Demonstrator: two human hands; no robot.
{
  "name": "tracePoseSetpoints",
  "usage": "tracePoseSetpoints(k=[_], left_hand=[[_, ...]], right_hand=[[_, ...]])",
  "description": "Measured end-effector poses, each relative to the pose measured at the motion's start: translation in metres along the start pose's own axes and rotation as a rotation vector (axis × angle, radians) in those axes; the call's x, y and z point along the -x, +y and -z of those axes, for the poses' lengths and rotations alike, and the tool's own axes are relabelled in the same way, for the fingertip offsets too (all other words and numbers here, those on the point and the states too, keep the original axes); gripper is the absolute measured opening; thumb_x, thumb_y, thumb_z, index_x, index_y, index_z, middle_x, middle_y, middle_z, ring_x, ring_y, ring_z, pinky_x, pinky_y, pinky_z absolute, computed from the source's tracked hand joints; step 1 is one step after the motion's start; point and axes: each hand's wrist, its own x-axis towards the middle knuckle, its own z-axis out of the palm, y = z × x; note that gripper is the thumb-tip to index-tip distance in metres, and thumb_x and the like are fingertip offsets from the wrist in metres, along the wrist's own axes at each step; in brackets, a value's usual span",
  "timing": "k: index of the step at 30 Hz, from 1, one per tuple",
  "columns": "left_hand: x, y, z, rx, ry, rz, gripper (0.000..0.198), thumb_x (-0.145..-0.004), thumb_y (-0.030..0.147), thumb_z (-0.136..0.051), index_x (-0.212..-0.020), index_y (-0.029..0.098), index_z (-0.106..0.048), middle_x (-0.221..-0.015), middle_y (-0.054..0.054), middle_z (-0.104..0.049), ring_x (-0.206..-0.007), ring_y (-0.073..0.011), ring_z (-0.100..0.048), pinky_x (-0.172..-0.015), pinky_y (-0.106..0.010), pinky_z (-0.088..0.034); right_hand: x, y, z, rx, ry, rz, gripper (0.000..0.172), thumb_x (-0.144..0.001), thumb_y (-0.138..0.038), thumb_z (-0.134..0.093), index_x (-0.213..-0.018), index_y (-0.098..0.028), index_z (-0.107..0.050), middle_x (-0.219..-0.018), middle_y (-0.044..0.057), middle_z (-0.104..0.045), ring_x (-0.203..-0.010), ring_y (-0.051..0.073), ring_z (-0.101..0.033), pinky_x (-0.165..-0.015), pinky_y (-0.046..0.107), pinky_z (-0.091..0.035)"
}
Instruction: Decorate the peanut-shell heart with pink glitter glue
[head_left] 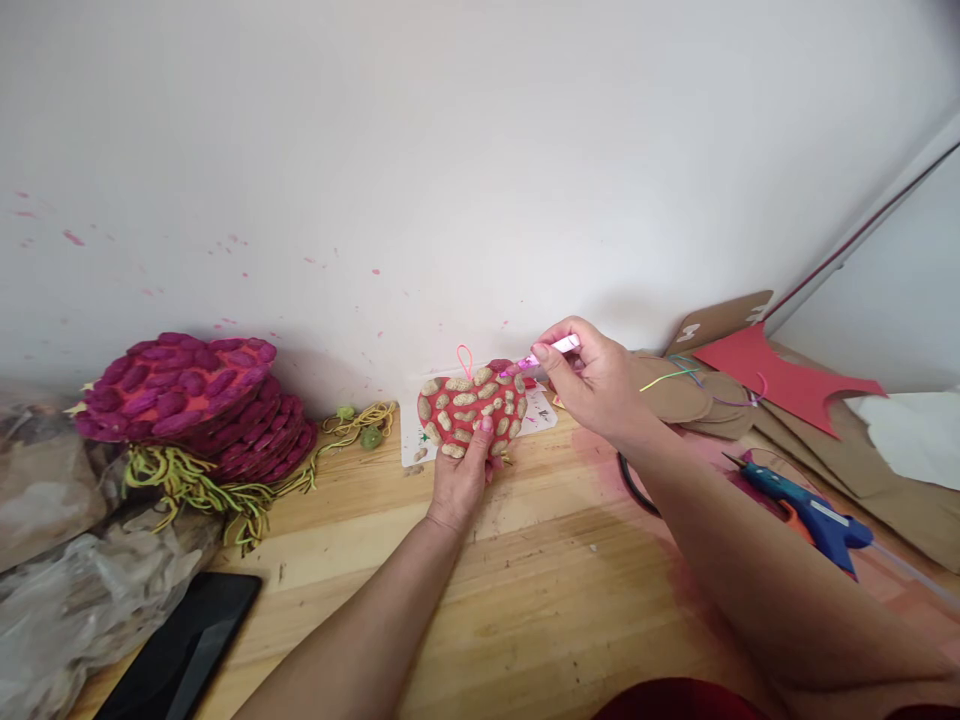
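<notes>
Red peanut card [469, 405]: up over the tabletop [525, 560], by the middle of its back edge; tan peanuts [452, 451] sit all over the front, and 1 at the top looks dark pink
Pink loop [465, 360]: sticks up from the top of the card
Left hand [461, 485]: grasping the card low down, thumb pressed on the front
Right hand [589, 375]: pinching a white stick [562, 345] with thumb and fingers
Stick's tip: at the top right of the card, with pink smears along it; too small to tell if it touches
White sheet [411, 445]: flat on the tabletop behind the card, with dark and green spots
Purple peanut pile [176, 390]: near the back left corner of the tabletop, with yellow-green yarn [161, 475] hanging down
2 green balls [371, 437]: near the back edge, between the pile and the white sheet, next to some yellow string [364, 418]
Black phone [184, 650]: toward the front left corner, beside see-through bags [97, 590]
Blue glue gun [817, 515]: toward the right edge, past the right arm
Big red paper [795, 370]: near the back right corner, on brown card [885, 500]
</notes>
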Motion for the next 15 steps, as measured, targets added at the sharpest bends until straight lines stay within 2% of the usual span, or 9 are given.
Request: tracePoseSetpoints(k=[5, 9, 15], left_hand=[[0.0004, 0.0014, -0.0012, 0.032, 0.017, -0.014, 0.05, -0.074, 0.066, -0.077, -0.077, 0.019, -0.061, -0.057, 0.003, -0.057, -0.042, -0.0085, -0.045, -0.037, -0.02, -0.03], [0.0007, 0.0015, -0.001, 0.022, 0.012, -0.013, 0.049, -0.075, 0.066, -0.076, -0.079, 0.019, -0.062, -0.058, 0.003, -0.057, -0.043, -0.0088, -0.046, -0.038, -0.021, -0.032], [0.0016, 0.0031, -0.0013, 0.026, -0.007, -0.027, 0.049, -0.077, 0.064, -0.077, -0.095, 0.018, -0.069, -0.066, 0.001, -0.063, -0.046, -0.0084, -0.048, -0.038, -0.02, -0.032]], right_hand=[[-0.0011, 0.0001, 0.0028, 0.024, 0.008, -0.032, 0.026, -0.096, -0.048, -0.06, -0.088, -0.024, -0.059, -0.067, -0.002, -0.066, -0.052, 0.013, -0.06, -0.05, 0.026, -0.041], [-0.0008, -0.0022, 0.003, 0.028, 0.016, -0.026, 0.023, -0.095, -0.045, -0.061, -0.086, -0.024, -0.059, -0.066, -0.002, -0.066, -0.051, 0.013, -0.058, -0.049, 0.026, -0.04], [0.0013, -0.0026, -0.0003, -0.05, -0.019, 0.003, 0.022, -0.096, -0.045, -0.06, -0.089, -0.024, -0.06, -0.069, -0.002, -0.067, -0.051, 0.012, -0.056, -0.052, 0.026, -0.043]])
